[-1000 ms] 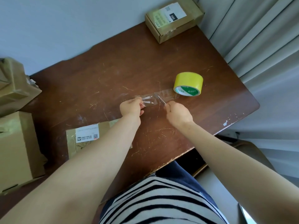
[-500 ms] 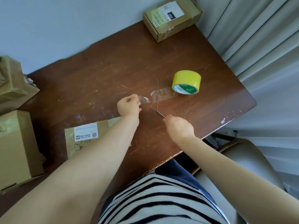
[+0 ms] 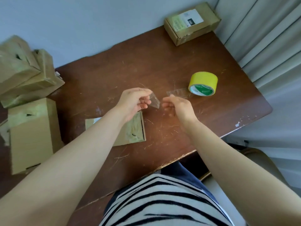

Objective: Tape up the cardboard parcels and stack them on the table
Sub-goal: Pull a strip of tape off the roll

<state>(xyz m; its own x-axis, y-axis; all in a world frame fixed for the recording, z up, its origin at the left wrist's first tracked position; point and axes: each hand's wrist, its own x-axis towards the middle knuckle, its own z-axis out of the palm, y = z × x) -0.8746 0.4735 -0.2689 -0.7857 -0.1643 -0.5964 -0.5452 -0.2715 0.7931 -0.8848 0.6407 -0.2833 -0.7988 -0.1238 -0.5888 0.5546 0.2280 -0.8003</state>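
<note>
As we looked down on the scratched brown table (image 3: 146, 66), our left hand (image 3: 135, 101) pinched a short piece of clear tape (image 3: 154, 102) between thumb and fingertips, holding it just off the wood near the table's middle. Our right hand (image 3: 178, 106) hung just beside that piece, its fingertips near the tape's free edge but, as far as we could see, not touching it. Its fingers were loosely curled, and we saw nothing held in them.

Beyond the right hand sat the yellow tape roll (image 3: 203, 84), its green-printed face turned toward us. A clear strip (image 3: 177, 92) lay flat on the wood, one end at the roll and the other pointing toward our hands.

Under our left forearm a flat cardboard parcel (image 3: 135, 131) lay on the table, partly hidden by the arm. A small box (image 3: 192, 23) with a white label stood at the far right corner, close to the wall (image 3: 97, 22) and the pale curtain (image 3: 268, 46).

At the left edge of our view a pile of cardboard boxes (image 3: 24, 70) leaned unevenly, and a taller box (image 3: 31, 132) stood nearer to us; whether these rested on the table we could not tell. Our striped top (image 3: 162, 201) filled the bottom of the view.
</note>
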